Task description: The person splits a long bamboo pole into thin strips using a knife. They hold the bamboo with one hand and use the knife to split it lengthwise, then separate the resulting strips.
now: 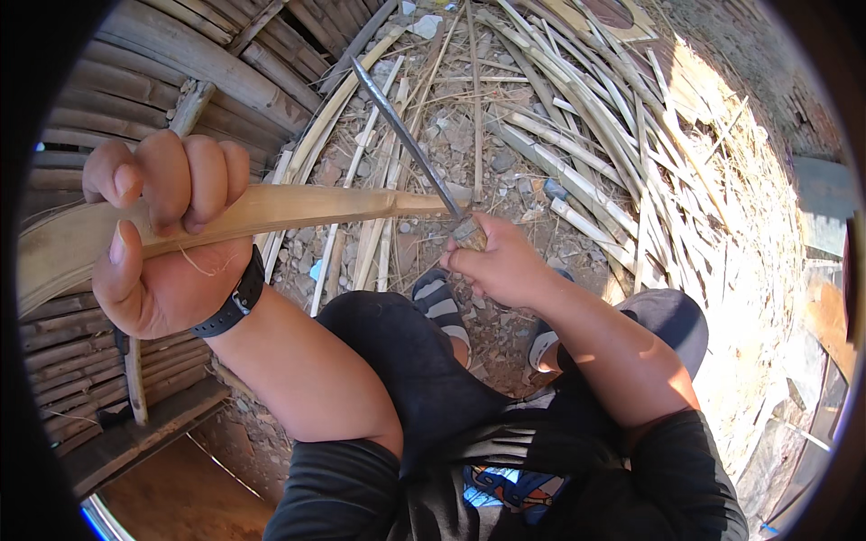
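Observation:
My left hand [185, 281], with a black watch on its wrist, is closed around a long pale bamboo strip [316, 205]. The strip runs off the left edge and narrows toward the right. In my right hand [510, 263] is a long-bladed knife [401, 131], gripped by its short wooden handle [469, 236]. Its dark, narrow blade slants up and to the left, with a bent tip. The strip's thin end meets or passes by the blade just above the handle; I cannot tell whether they touch.
Split bamboo strips [577, 162] lie heaped at the far right, with more at the far middle. A wall of bamboo slats [108, 99] stands close on the left. Stony ground [505, 162] stretches ahead, and my sandalled foot [442, 307] is below my hands.

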Demonstrator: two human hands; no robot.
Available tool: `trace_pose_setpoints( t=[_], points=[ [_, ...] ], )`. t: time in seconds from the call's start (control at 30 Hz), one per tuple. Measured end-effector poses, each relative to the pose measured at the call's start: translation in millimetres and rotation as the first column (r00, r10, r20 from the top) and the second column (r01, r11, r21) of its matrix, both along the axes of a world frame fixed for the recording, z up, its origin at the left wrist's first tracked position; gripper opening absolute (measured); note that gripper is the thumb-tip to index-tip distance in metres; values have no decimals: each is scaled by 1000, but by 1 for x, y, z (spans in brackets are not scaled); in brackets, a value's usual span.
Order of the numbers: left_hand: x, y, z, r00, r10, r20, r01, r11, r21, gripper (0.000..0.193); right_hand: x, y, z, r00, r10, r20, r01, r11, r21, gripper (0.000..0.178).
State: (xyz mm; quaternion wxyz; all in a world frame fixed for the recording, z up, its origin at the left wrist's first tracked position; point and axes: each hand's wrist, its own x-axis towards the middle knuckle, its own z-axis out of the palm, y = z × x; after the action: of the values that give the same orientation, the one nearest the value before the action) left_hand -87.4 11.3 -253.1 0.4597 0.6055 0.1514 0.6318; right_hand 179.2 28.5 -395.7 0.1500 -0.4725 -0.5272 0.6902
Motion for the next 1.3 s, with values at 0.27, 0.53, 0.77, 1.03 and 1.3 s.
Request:
trace_pose_setpoints(
  t=[0.27, 0.53, 0.77, 1.03, 1.3],
  points=[
    [7, -15, 17, 1000, 12, -3, -11, 996, 84, 20, 18, 23, 26, 989, -113, -93, 118, 992, 46, 24],
    [24, 9, 0, 998, -55, -25, 55, 998, 0, 23, 1, 4, 27, 987, 119, -105, -105, 985, 138, 26],
    [25, 20, 3, 1000, 12, -11, -11, 997, 76, 54, 1, 5, 26, 978, 166, -123, -170, 985, -21, 41],
    [31, 20, 1, 921, 389, -35, -387, 920, 56, 99, 1, 0, 37, 979, 113, -171, -111, 994, 24, 36],
    [41, 22, 4, 901, 433, 12, -433, 899, 72, 103, -7, 1, 39, 992, -71, -108, 92, 975, 200, 35]
  ],
)
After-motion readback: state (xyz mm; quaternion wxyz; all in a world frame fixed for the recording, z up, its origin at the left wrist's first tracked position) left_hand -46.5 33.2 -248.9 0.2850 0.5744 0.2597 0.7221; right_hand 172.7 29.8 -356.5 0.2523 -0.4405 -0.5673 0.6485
